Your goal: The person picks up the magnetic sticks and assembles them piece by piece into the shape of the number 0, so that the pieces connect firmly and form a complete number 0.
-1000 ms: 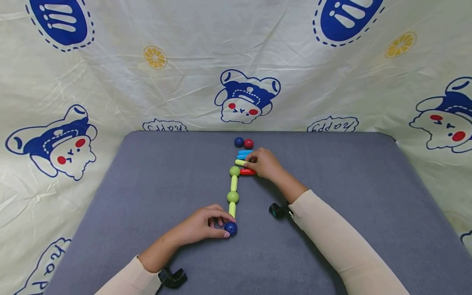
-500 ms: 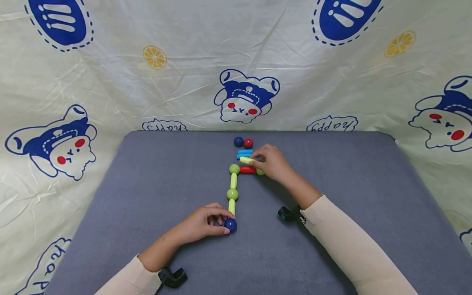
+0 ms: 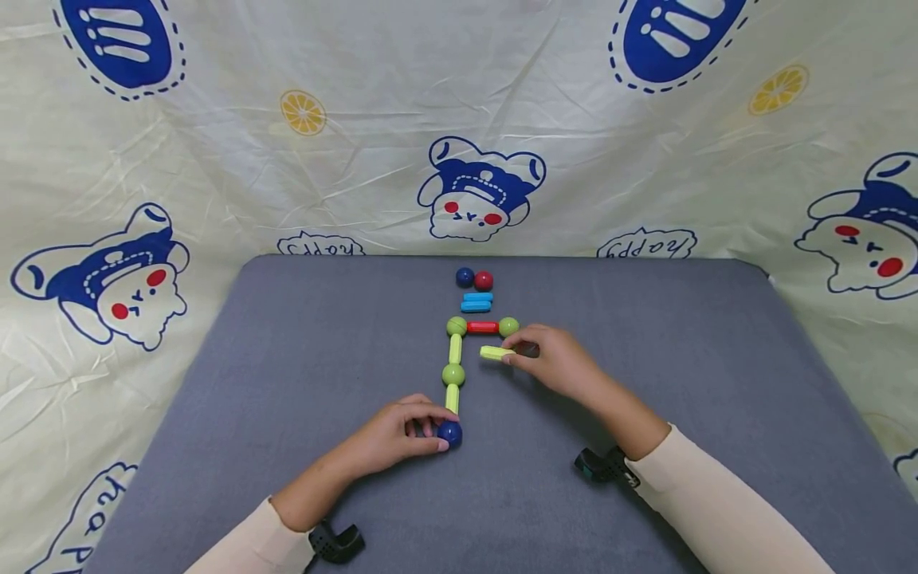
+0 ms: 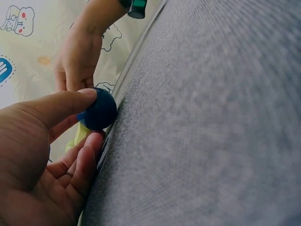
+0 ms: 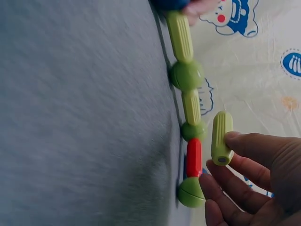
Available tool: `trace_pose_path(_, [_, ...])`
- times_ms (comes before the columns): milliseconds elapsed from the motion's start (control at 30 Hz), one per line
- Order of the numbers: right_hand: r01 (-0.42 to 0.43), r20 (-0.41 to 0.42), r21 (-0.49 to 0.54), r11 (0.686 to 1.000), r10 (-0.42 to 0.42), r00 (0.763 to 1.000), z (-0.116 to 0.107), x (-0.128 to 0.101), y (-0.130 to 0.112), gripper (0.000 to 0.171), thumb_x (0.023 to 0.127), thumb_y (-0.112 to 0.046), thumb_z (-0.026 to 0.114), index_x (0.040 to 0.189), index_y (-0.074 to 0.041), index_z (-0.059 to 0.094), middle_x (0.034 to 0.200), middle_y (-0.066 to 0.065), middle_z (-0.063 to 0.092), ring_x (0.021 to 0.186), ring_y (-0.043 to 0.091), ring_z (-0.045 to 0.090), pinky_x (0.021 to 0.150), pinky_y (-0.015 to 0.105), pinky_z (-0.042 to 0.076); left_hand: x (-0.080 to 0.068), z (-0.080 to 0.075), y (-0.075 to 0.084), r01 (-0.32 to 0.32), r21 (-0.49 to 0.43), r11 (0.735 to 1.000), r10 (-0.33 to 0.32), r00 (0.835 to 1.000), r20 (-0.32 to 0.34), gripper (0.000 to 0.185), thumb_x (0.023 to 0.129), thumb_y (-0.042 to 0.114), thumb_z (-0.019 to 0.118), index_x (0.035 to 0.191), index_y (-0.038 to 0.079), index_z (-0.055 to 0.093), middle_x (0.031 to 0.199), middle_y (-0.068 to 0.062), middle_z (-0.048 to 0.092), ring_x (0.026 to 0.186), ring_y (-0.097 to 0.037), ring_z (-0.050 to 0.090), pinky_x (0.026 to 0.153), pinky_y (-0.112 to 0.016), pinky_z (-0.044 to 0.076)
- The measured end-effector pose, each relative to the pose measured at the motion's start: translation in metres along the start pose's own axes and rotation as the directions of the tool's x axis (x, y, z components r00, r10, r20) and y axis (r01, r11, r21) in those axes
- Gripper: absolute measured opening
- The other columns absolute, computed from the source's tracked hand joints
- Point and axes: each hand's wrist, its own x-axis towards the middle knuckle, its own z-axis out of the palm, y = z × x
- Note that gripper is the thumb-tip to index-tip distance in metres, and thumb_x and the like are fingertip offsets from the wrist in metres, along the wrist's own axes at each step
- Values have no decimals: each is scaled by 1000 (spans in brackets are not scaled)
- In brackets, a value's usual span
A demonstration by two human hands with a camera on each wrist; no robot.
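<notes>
My left hand [image 3: 398, 434] holds a dark blue ball [image 3: 449, 434] between thumb and fingers at the near end of a joined chain. From that ball run a yellow-green rod [image 3: 452, 398], a green ball [image 3: 453, 375], another yellow-green rod [image 3: 455, 349] and a second green ball [image 3: 457, 327]. There the chain turns right through a red rod [image 3: 483, 328] to a third green ball [image 3: 508, 326]. My right hand [image 3: 555, 359] pinches a loose yellow-green rod [image 5: 222, 137] between thumb and fingers, just on the near side of the red rod. The loose rod's grooved side and round end face show in the right wrist view.
Two light blue rods [image 3: 476, 302] lie side by side beyond the red rod. Behind them a dark blue ball [image 3: 464, 277] and a red ball [image 3: 484, 281] sit near the far edge of the grey table [image 3: 323, 335]. A printed cloth [image 3: 373, 183] hangs behind.
My right hand has lifted the yellow-green rod from beside the light blue rods and brought it right and nearer, uncovering the third green ball. My left hand stays on the blue ball.
</notes>
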Motion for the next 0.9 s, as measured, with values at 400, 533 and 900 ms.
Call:
trace_pose_path(400, [25,95,25,999,-28,995,17,-42,-7,10,91,-22,76,101,-20,76,96,-7,71,87,6,63,83,34,55,0,1,1,19,7,1000,-19,999,-26,33,92,30,76,124,25,72,102,-1,64,82,-7,57,71,-22,49])
trace_pose_path(533, [34,126,53,998,-40,991,25,-51,-10,9,92,-23,76,101,-23,75,96,-10,70,87,3,62,83,31,55,0,3,2,28,14,1000,-28,999,-45,34,92,29,76,125,27,72,101,2,63,81,-7,57,71,-23,50])
trace_pose_path(900, [70,174,117,991,-90,981,38,-61,-16,8,91,-24,76,100,-23,75,94,-12,69,83,-1,60,76,25,54,1,5,-1,5,-3,1000,-5,997,-73,34,91,28,77,124,22,73,101,-4,65,79,-8,56,69,-22,48])
